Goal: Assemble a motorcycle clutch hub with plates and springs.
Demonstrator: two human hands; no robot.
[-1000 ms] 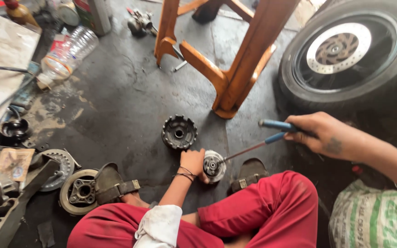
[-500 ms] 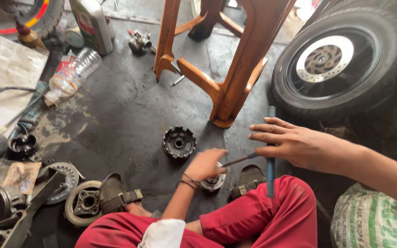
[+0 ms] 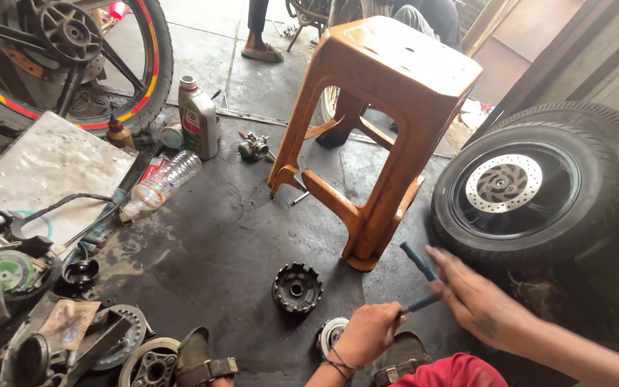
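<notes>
Left hand clenching round metal part on floor near dark clutch hub. Right hand gripping blue-handled pliers. One grey oil bottle, red-green label; one clear plastic bottle lying left.

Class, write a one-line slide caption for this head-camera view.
Seated on a workshop floor, left hand steadies a round metal part while right hand grips blue-handled pliers.
</notes>
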